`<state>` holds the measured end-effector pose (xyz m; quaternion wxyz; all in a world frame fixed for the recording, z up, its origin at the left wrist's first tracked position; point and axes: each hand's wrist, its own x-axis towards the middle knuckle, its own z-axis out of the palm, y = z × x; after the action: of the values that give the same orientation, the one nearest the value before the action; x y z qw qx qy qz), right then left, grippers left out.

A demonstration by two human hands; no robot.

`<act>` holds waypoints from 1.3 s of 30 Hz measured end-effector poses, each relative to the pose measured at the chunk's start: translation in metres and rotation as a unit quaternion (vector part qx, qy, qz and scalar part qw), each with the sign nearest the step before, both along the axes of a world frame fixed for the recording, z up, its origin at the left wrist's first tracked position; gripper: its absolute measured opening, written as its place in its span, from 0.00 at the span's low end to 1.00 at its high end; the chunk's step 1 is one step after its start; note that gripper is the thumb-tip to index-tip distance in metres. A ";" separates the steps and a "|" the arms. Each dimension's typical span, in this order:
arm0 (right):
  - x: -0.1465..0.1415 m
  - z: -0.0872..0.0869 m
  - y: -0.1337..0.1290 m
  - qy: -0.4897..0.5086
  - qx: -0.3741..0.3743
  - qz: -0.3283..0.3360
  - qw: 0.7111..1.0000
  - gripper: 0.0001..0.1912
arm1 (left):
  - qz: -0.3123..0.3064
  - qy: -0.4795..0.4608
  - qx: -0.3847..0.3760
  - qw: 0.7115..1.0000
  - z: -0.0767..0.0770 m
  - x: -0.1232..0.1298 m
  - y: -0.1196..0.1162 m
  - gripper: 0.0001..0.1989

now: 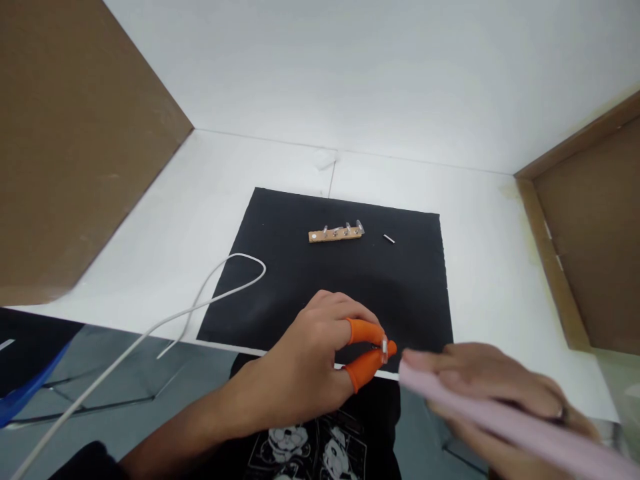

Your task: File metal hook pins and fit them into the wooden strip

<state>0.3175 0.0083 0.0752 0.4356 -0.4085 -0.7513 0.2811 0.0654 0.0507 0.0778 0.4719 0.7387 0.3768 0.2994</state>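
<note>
My left hand (320, 350) wears orange finger cots (367, 330) on its thumb and a finger. Pinched between these fingertips is a small clear piece (385, 349), over the near edge of a black mat (295, 287). My right hand (500, 387), to the right of it, is wrapped around a long pink object (480, 410), blurred, so its kind does not show. The pink tip is close to the clear piece but apart from it. Farther back on the mat lies a wooden strip (320, 237) with several clear pieces standing on it.
A short metallic pin (389, 238) lies right of the strip. A white cable (193, 308) loops over the mat's left edge. Brown panels (90, 133) stand at both sides, with a white wall (350, 73) behind the white table (165, 247).
</note>
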 end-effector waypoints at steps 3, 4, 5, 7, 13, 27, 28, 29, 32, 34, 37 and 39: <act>0.005 -0.002 0.008 -0.001 -0.025 -0.061 0.998 0.15 | -0.003 0.000 -0.003 1.000 0.002 0.000 0.001 0.05; 0.005 -0.002 0.009 -0.003 -0.022 -0.060 0.998 0.15 | -0.002 -0.001 -0.003 1.000 0.001 0.000 0.001 0.05; 0.003 -0.002 0.009 -0.005 -0.014 -0.050 0.999 0.14 | -0.001 0.000 -0.004 1.000 0.001 -0.001 0.002 0.06; -0.004 -0.001 0.008 -0.012 0.007 -0.001 1.000 0.13 | 0.006 0.000 -0.005 1.000 -0.001 -0.001 0.003 0.06; -0.001 -0.010 0.008 -0.007 -0.022 0.007 1.000 0.15 | 0.002 0.006 -0.008 1.000 -0.005 0.000 0.007 0.06; -0.003 -0.016 0.026 -0.015 -0.068 -0.054 0.996 0.12 | 0.012 0.015 -0.020 1.000 -0.010 -0.006 0.018 0.05; -0.002 -0.017 0.028 -0.018 -0.073 -0.069 0.995 0.12 | 0.014 0.016 -0.019 1.000 -0.011 -0.006 0.019 0.05; -0.003 -0.017 0.030 -0.023 -0.065 -0.073 0.995 0.11 | 0.016 0.016 -0.019 1.000 -0.012 -0.007 0.019 0.05; -0.012 -0.015 0.034 -0.037 -0.021 -0.011 0.999 0.08 | 0.024 0.015 -0.024 0.999 -0.014 -0.008 0.022 0.06; -0.016 -0.016 0.036 -0.040 -0.016 0.031 0.999 0.07 | 0.025 0.017 -0.030 0.999 -0.015 -0.010 0.025 0.08; -0.014 -0.022 0.040 -0.026 -0.047 0.008 0.999 0.10 | 0.024 0.021 -0.038 0.999 -0.016 -0.011 0.029 0.07; -0.008 -0.028 0.042 0.010 -0.077 -0.060 0.995 0.11 | 0.025 0.025 -0.042 0.998 -0.016 -0.012 0.032 0.06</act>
<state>0.3093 0.0506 0.0471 0.4267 -0.4823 -0.6970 0.3155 0.0533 0.0826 0.0614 0.4851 0.7157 0.4196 0.2764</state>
